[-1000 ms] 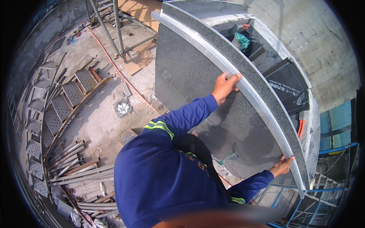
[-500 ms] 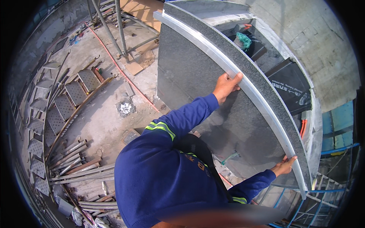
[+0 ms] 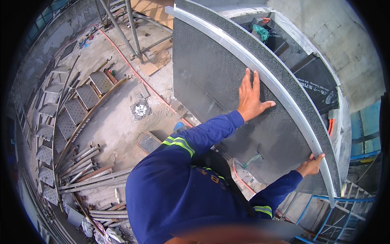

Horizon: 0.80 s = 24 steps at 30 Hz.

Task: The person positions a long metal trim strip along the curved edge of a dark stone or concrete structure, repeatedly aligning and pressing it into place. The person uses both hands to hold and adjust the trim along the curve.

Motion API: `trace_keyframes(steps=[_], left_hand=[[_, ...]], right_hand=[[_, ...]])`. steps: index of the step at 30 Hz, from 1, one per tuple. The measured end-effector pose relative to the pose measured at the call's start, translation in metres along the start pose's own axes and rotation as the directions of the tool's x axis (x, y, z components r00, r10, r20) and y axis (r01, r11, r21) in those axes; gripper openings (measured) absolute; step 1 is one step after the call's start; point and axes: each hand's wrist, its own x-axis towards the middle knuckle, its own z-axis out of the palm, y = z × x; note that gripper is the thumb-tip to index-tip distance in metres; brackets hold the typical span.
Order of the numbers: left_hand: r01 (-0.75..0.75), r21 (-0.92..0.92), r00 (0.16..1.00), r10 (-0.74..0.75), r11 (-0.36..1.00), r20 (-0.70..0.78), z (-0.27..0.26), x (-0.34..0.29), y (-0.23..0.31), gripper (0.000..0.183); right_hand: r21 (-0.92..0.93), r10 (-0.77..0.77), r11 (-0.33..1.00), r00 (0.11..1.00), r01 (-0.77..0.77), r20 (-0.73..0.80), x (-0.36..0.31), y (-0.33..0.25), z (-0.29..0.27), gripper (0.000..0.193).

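One aluminium straightedge (image 3: 264,72): along the upper edge of the speckled stone panel (image 3: 199,61).
Right hand (image 3: 310,166) grips it near the panel's right end; left hand (image 3: 252,96) spread wide over the panel's face, contact unclear. Single-handed support could let the straightedge pivot.

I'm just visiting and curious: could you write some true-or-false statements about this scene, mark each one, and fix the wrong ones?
1. The right hand grips the metal bar. True.
2. The left hand grips it too. False: it is spread open in front of the dark panel.
3. The sleeves are blue. True.
4. The right hand is near the bar's upper end. False: it is near the lower end.
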Motion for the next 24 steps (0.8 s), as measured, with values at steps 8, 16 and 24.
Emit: trace_keyframes(steps=[8,16,24], left_hand=[[0.108,-0.129,0.994,-0.111,0.986,-0.021,0.048,-0.005,0.04,0.146],[0.322,-0.834,0.67,-0.73,0.448,-0.133,-0.067,0.106,-0.13,0.067],[0.385,-0.883,0.523,-0.852,0.269,-0.032,-0.197,0.269,-0.251,0.095]], right_hand=[[0.009,-0.004,1.0,1.0,0.004,0.01,0.003,0.001,-0.001,0.058],[0.027,-0.006,1.0,0.999,0.005,0.043,0.003,0.002,-0.002,0.064],[0.0,0.025,1.0,0.999,-0.025,0.021,0.007,0.002,-0.004,0.067]])
